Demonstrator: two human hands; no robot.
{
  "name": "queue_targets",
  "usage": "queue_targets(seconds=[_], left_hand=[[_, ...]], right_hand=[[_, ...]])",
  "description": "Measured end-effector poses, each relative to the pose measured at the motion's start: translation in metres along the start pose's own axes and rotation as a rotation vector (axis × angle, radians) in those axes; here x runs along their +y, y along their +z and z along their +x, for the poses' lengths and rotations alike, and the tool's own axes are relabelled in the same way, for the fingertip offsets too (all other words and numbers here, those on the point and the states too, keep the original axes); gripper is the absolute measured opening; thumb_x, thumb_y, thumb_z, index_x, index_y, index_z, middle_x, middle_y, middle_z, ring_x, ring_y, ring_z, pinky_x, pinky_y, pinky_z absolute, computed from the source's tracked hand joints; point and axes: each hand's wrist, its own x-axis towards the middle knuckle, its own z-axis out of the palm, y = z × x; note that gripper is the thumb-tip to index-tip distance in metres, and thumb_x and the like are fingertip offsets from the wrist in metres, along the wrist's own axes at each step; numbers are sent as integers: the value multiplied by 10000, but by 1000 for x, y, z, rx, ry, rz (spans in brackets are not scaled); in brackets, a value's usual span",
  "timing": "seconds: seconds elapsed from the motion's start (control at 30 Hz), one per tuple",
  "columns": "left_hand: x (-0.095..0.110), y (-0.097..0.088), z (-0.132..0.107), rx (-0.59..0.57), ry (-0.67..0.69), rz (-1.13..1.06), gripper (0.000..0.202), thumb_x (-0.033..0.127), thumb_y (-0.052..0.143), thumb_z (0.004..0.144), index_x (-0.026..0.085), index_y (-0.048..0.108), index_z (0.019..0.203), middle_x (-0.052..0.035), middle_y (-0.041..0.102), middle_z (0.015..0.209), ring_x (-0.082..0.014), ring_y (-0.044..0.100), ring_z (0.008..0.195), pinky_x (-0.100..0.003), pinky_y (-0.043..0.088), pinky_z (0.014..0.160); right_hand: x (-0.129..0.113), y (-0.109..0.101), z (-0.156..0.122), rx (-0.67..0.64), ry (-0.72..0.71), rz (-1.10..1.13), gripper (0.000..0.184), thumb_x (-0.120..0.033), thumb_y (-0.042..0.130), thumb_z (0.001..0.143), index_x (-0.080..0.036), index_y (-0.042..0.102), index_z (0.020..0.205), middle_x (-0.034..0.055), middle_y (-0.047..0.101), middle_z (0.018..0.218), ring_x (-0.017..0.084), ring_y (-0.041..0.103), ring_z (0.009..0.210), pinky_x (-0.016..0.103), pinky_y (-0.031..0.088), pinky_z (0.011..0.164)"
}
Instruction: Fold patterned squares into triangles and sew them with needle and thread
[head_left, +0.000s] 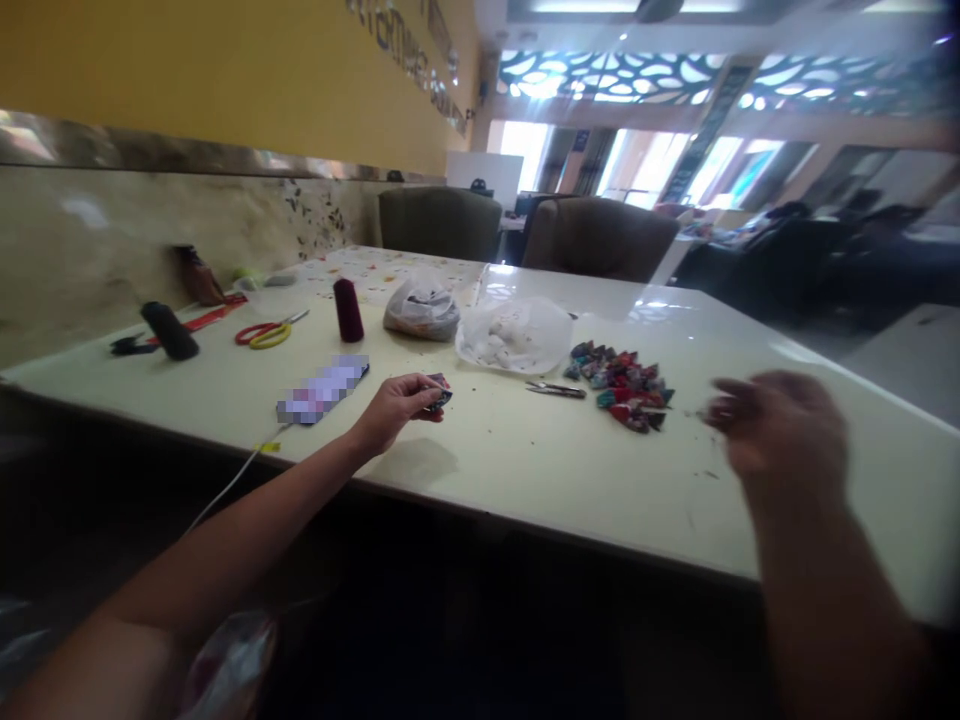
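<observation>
Pinching closed, our left hand (401, 403) is holding a small patterned scrap (441, 399) over the pale table (495, 470); our right hand (784, 430) is hovering beside colourful pieces (626, 378), its grip too blurred to tell

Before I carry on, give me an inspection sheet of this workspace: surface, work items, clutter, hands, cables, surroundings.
Surface: pale, glossy table with small dark specks.
Work items: small patterned piece in the left hand; pile of patterned pieces at centre-right, snips beside it.
Clutter: red-and-yellow scissors, maroon thread cone, white plastic bag, phone-like device.
Hands: left hand pinches the piece; right hand is raised and blurred, so its grip is unclear.
Cables: white cable runs from the device over the near edge.
Surroundings: yellow wall at left; chairs beyond.
</observation>
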Motion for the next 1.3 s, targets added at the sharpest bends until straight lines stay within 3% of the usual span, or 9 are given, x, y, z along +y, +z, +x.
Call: queue_targets(seconds=[0.1, 0.2, 0.3, 0.37, 0.53, 0.67, 0.9, 1.03, 1.3], left_hand=[[-2, 21, 19, 9, 27, -18, 272, 325, 854, 705, 122, 733, 838, -73, 728, 849, -150, 672, 669, -371, 616, 736], [-7, 41, 36, 0, 43, -26, 323, 366, 869, 683, 125, 727, 846, -44, 710, 770, -151, 674, 650, -383, 618, 755], [-10, 55, 51, -18, 74, -14, 367, 404, 884, 654, 127, 723, 832, -37, 711, 761, -152, 677, 656, -378, 617, 761], [-12, 61, 60, -39, 88, -2, 381, 416, 891, 642, 127, 724, 825, -39, 713, 757, -159, 683, 671, -379, 618, 764], [-19, 70, 82, -66, 77, 2, 390, 426, 895, 636, 131, 723, 824, -39, 716, 746, -165, 686, 664, -395, 617, 770], [-29, 72, 94, -83, -1, -45, 425, 427, 918, 598, 128, 721, 828, -40, 722, 747, -160, 683, 648, -395, 615, 774], [-37, 69, 93, -147, -59, -68, 340, 383, 897, 660, 144, 736, 839, -20, 723, 759, -142, 684, 660, -339, 614, 746], [-40, 67, 89, -169, -92, -52, 282, 361, 872, 710, 164, 749, 871, -6, 726, 789, -127, 685, 675, -310, 613, 740], [-38, 66, 88, -98, -145, -75, 291, 360, 877, 687, 159, 752, 855, -4, 721, 790, -121, 687, 647, -292, 611, 721]], right_hand=[[25, 59, -24, -284, 49, -68, 206, -322, 750, 767, -233, 565, 783, -65, 467, 537, 67, 388, 391, 210, 312, 336], [56, 108, -44, -543, 123, -184, 298, -449, 745, 776, -214, 571, 836, -93, 399, 550, 58, 361, 412, 190, 334, 337], [80, 135, -52, -759, 162, -239, 315, -479, 710, 799, -219, 592, 931, -105, 396, 551, 55, 331, 387, 194, 284, 333], [87, 144, -50, -809, 132, -259, 314, -473, 704, 798, -221, 593, 949, -110, 395, 533, 58, 323, 380, 201, 249, 349], [98, 155, -30, -835, 3, -274, 232, -391, 682, 772, -194, 564, 743, -62, 461, 575, 74, 364, 493, 220, 266, 454], [109, 154, -21, -794, -78, -261, 209, -350, 657, 772, -186, 554, 695, -31, 511, 637, 97, 419, 590, 229, 308, 525], [117, 140, -23, -860, 49, -225, 222, -396, 633, 839, -186, 586, 784, -42, 504, 659, 74, 394, 499, 221, 313, 455], [119, 137, -24, -861, 37, -242, 222, -375, 632, 857, -181, 576, 766, -34, 503, 670, 72, 414, 517, 214, 332, 457], [115, 135, -29, -841, 129, -240, 216, -445, 473, 974, -233, 507, 959, -78, 399, 637, 85, 383, 440, 226, 320, 417]])
